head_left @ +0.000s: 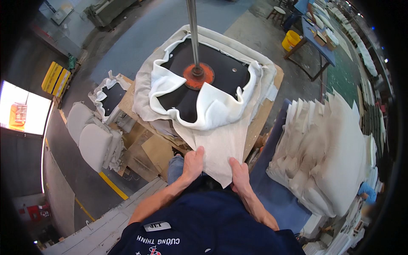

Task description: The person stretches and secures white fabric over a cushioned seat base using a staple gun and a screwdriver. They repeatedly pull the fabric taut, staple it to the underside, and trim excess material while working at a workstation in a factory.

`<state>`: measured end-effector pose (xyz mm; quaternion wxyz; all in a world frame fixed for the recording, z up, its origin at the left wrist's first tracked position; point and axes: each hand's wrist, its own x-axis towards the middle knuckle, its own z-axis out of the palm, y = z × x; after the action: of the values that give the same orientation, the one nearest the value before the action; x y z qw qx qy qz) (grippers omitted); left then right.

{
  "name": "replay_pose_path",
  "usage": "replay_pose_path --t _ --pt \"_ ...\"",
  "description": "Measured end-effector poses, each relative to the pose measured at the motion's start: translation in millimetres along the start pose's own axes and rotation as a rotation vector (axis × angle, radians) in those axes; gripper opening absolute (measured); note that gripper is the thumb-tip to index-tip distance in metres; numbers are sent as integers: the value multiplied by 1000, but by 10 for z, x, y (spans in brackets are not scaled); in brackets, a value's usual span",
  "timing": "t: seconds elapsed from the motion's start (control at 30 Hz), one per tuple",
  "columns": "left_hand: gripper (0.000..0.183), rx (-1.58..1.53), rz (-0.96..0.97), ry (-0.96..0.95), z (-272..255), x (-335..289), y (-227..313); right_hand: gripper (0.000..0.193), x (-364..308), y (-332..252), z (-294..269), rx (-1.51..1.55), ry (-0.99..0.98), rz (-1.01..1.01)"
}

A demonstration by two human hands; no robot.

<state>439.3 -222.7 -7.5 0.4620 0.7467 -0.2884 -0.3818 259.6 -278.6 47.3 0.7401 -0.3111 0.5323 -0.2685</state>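
An upside-down cushion seat with a black base point(178, 63) lies in front of me, ringed by white padding point(221, 108) and beige fabric point(144, 80). A metal rod ending in an orange round press plate point(199, 76) bears down on the base's middle. Toward my body a flap of the beige fabric point(219, 148) stretches off the near edge. My left hand point(194, 162) grips the flap's left edge, thumb on top. Its right edge is pinched in my right hand point(239, 173). The fingers under the cloth are hidden.
A wooden board point(259, 114) supports the seat. Finished-looking beige cushions point(95, 144) are stacked at left, beside another black-based piece point(112, 97). At right, stacked beige fabric covers point(318, 153) rest on a blue surface point(272, 178). Farther off are a yellow bucket point(291, 40), a blue table point(318, 46) and a person point(299, 8).
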Motion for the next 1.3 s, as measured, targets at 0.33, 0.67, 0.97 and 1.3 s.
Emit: replay_pose_path --t 0.33,0.67,0.97,1.3 --pt "58 -636 -734 -84 -187 253 264 40 -7 -24 -282 -127 -48 103" --pt "65 -97 -140 -19 -369 465 -240 44 12 -185 -285 -121 -67 65" --pt "67 -37 -247 -222 -544 313 102 43 57 -418 -249 -118 75 50" --pt "24 1117 855 -222 -1341 1125 702 29 252 -750 938 -711 -459 -537"
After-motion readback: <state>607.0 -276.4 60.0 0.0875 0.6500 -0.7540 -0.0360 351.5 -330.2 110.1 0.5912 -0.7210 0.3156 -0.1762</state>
